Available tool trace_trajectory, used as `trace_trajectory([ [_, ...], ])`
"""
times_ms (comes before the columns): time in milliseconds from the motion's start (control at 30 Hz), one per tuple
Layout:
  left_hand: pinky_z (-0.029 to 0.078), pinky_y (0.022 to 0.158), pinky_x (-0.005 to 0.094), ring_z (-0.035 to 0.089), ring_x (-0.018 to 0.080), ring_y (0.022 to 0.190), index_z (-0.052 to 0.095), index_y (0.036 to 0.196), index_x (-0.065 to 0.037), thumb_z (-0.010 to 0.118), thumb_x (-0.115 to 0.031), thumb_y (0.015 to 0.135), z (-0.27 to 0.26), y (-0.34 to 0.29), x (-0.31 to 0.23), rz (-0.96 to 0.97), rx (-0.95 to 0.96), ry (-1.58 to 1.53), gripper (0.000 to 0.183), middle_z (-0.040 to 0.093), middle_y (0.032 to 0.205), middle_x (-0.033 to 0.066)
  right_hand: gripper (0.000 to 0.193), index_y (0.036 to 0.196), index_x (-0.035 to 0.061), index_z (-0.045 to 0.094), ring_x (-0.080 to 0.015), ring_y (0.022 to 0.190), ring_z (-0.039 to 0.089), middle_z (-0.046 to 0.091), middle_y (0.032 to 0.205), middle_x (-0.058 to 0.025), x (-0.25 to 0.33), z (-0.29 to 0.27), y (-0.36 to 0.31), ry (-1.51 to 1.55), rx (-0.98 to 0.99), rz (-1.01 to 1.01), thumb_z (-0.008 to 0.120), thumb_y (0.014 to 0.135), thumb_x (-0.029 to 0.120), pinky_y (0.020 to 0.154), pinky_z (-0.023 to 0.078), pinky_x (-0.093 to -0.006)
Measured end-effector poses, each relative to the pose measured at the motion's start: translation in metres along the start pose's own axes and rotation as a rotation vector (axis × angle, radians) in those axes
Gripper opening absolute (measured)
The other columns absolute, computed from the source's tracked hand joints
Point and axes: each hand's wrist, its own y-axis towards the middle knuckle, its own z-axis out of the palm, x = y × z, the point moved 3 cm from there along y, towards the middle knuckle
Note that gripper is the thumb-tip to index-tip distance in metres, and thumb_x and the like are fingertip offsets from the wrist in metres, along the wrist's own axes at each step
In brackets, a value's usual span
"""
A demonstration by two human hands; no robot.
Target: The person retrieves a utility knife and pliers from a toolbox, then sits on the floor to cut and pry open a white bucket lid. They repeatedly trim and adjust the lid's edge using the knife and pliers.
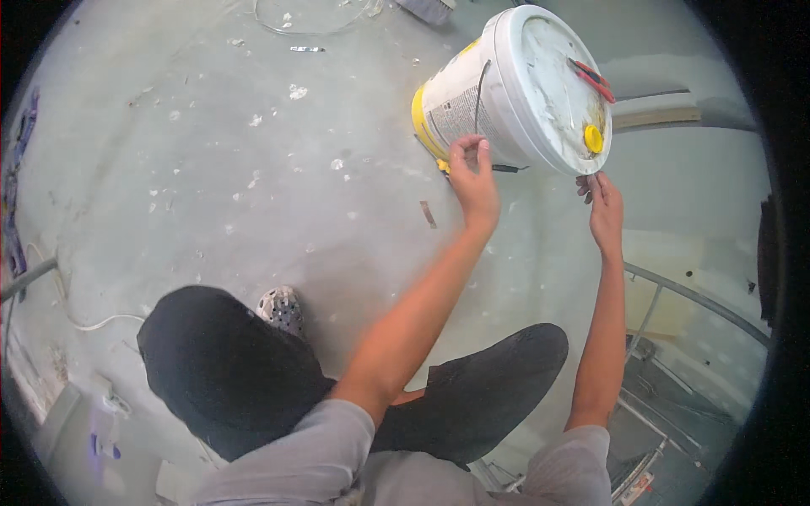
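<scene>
Spattered floor (278, 194) here; left hand (475, 185) pinches a wire (480, 97), apparently; right hand (605, 211) curls its fingers at the bucket (509, 101)'s rim, perhaps steadying, hold unclear.

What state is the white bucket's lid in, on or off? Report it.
On: the lid covers the bucket, and a red-handled tool lies on top. I cannot tell how tightly the lid seals.
</scene>
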Motion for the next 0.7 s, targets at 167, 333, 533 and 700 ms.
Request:
trace_trajectory([
  [167,0.047,0.092,0.0296,0.056,0.0133,0.101,0.058,0.114,-0.001,0.065,-0.015,0.101,0.025,-0.028,-0.03,-0.011,0.01,-0.079,0.02,0.06,0.107,0.0045,0.032,0.1,-0.0009,0.066,-0.012,0.081,0.058,0.069,0.092,-0.0049,0.005,0.002,-0.001,-0.024,0.0,0.023,0.046,0.109,0.022,0.073,0.046,-0.0296],
  [333,0.052,0.09,0.0349,0.062,0.019,0.099,0.055,0.118,0.001,0.068,-0.02,0.1,0.043,-0.035,-0.03,-0.125,0.118,-0.198,0.031,0.064,0.105,0.0113,0.032,0.101,-0.0022,0.066,-0.0122,0.082,0.06,0.07,0.092,-0.0051,0.008,0.005,0.001,0.086,-0.001,0.049,0.047,0.11,0.022,0.073,0.046,-0.0287],
  [533,0.053,0.088,0.0377,0.062,0.0204,0.096,0.054,0.118,0.002,0.068,-0.022,0.1,0.047,-0.039,-0.033,-0.169,0.1,-0.056,0.034,0.064,0.097,0.013,0.028,0.097,-0.0052,0.066,-0.0155,0.071,0.061,0.069,0.084,-0.0081,0.02,-0.001,0.005,-0.17,-0.061,0.165,0.05,0.105,0.016,0.066,0.048,-0.0313],
  [700,0.051,0.087,0.0365,0.06,0.021,0.094,0.053,0.118,0.002,0.07,-0.03,0.099,0.054,-0.051,-0.021,-0.146,-0.053,0.166,0.041,0.062,0.096,0.0135,0.025,0.091,-0.0068,0.066,-0.0186,0.061,0.059,0.066,0.073,-0.0109,0.035,-0.001,0.02,-0.309,-0.033,0.227,0.053,0.098,0.013,0.061,0.047,-0.0346],
])
